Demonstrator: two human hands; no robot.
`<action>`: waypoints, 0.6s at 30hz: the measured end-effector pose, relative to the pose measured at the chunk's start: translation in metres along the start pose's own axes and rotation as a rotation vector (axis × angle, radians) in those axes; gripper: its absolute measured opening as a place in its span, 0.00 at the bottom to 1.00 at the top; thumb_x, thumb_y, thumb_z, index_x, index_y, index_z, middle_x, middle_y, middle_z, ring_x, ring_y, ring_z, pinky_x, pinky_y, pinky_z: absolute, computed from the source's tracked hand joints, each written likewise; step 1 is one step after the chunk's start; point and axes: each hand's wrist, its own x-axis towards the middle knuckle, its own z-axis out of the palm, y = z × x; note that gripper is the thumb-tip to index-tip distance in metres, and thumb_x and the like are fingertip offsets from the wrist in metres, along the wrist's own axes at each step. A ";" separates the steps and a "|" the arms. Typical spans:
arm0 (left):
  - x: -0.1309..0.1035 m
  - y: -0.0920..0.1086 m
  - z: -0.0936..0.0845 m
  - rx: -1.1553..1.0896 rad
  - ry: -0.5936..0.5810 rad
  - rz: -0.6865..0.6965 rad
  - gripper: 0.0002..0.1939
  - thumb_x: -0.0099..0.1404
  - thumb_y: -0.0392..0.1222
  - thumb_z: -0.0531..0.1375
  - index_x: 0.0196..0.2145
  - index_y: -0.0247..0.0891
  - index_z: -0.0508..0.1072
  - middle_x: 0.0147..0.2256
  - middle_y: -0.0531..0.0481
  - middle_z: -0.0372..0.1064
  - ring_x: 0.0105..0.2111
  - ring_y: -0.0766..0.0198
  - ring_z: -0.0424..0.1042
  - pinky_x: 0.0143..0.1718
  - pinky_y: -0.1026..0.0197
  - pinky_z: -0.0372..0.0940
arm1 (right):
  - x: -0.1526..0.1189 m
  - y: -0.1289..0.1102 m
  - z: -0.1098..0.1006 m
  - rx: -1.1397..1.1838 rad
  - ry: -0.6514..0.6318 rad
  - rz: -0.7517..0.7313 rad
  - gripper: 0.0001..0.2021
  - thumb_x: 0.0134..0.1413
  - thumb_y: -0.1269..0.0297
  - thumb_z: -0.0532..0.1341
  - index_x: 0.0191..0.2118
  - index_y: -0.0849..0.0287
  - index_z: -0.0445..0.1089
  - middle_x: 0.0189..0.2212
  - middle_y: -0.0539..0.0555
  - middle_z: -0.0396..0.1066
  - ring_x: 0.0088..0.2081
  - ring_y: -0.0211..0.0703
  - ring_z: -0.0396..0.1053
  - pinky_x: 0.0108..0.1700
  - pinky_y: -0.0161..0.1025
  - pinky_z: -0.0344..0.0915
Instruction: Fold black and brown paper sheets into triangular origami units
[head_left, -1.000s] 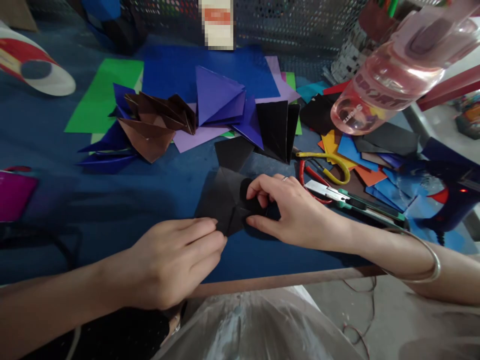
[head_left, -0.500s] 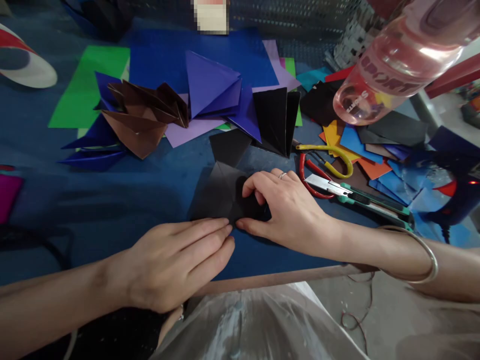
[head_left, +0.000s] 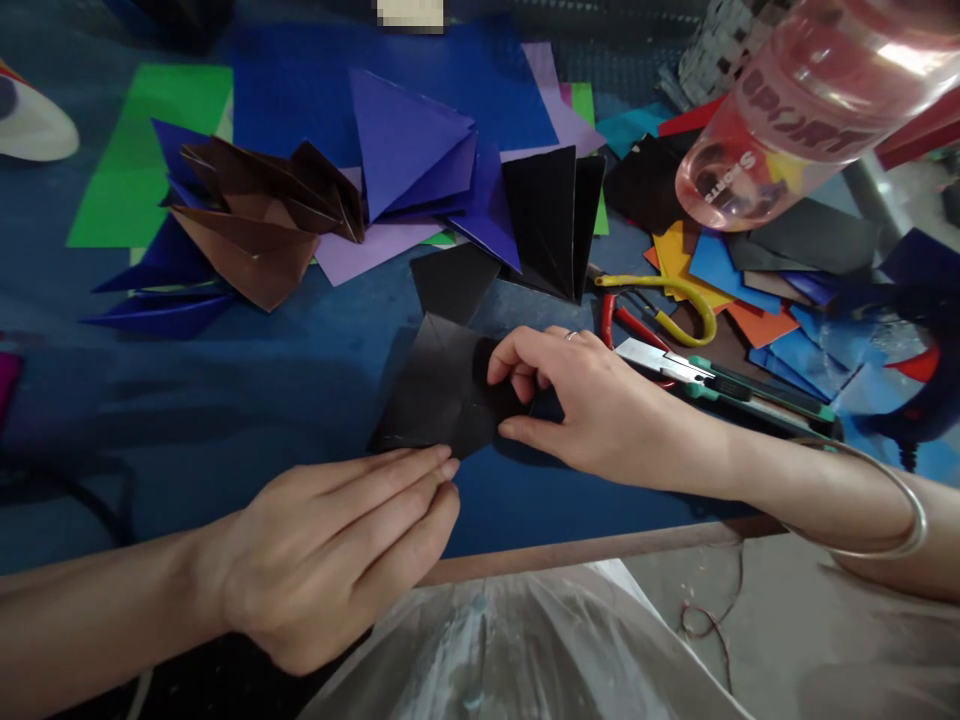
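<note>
A folded sheet of black paper (head_left: 439, 385) lies on the blue tabletop in front of me. Along its lower edge rest the fingertips of my left hand (head_left: 330, 545), stretched out and held side by side. My right hand (head_left: 589, 405) grips the paper's right side, fingers curled and thumb below; the exact grip is partly hidden. Just behind the sheet is another black paper piece (head_left: 454, 280). Upright beside that stands a folded black paper shape (head_left: 544, 220).
Brown folded paper (head_left: 262, 230) and purple folded paper (head_left: 412, 150) sit toward the back. Right of my right hand lie a utility knife (head_left: 720, 385) with its blade out and yellow-handled scissors (head_left: 697, 310). A pink bottle (head_left: 780, 130) stands beyond. The table edge (head_left: 585, 548) runs nearby.
My left hand has slid slightly left and down along the paper's lower edge. The right thumb has shifted a little right, baring more of the sheet. The view has moved slightly.
</note>
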 end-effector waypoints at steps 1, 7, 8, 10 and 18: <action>-0.001 0.000 0.000 -0.003 0.003 -0.006 0.17 0.69 0.29 0.51 0.49 0.29 0.76 0.48 0.38 0.80 0.59 0.52 0.73 0.60 0.54 0.72 | 0.000 0.001 -0.001 0.019 -0.006 -0.007 0.14 0.53 0.73 0.66 0.45 0.57 0.67 0.34 0.47 0.70 0.38 0.40 0.66 0.42 0.39 0.57; -0.008 -0.001 0.001 0.027 0.014 0.004 0.15 0.69 0.31 0.54 0.46 0.33 0.78 0.46 0.44 0.81 0.59 0.55 0.73 0.60 0.54 0.73 | -0.001 0.006 -0.008 0.051 -0.036 -0.042 0.18 0.50 0.80 0.61 0.45 0.56 0.66 0.35 0.48 0.71 0.37 0.39 0.68 0.41 0.38 0.61; -0.009 -0.001 0.002 0.029 0.024 0.003 0.15 0.69 0.31 0.54 0.46 0.35 0.79 0.45 0.45 0.81 0.58 0.55 0.73 0.59 0.55 0.73 | -0.001 0.007 -0.009 0.050 -0.040 -0.046 0.18 0.50 0.81 0.61 0.45 0.56 0.66 0.35 0.48 0.71 0.37 0.39 0.68 0.41 0.38 0.62; -0.009 -0.002 0.002 0.027 0.053 0.002 0.15 0.69 0.32 0.54 0.44 0.37 0.79 0.44 0.47 0.82 0.57 0.57 0.75 0.58 0.56 0.74 | -0.001 0.009 -0.013 0.076 -0.071 -0.057 0.19 0.50 0.82 0.59 0.47 0.56 0.67 0.36 0.49 0.72 0.38 0.39 0.69 0.42 0.38 0.63; 0.003 -0.007 0.000 0.002 0.050 -0.009 0.20 0.71 0.31 0.46 0.45 0.33 0.78 0.42 0.45 0.81 0.47 0.59 0.79 0.54 0.58 0.74 | 0.004 0.016 -0.010 0.114 0.261 -0.122 0.12 0.59 0.76 0.58 0.48 0.59 0.69 0.48 0.56 0.73 0.45 0.42 0.71 0.43 0.39 0.70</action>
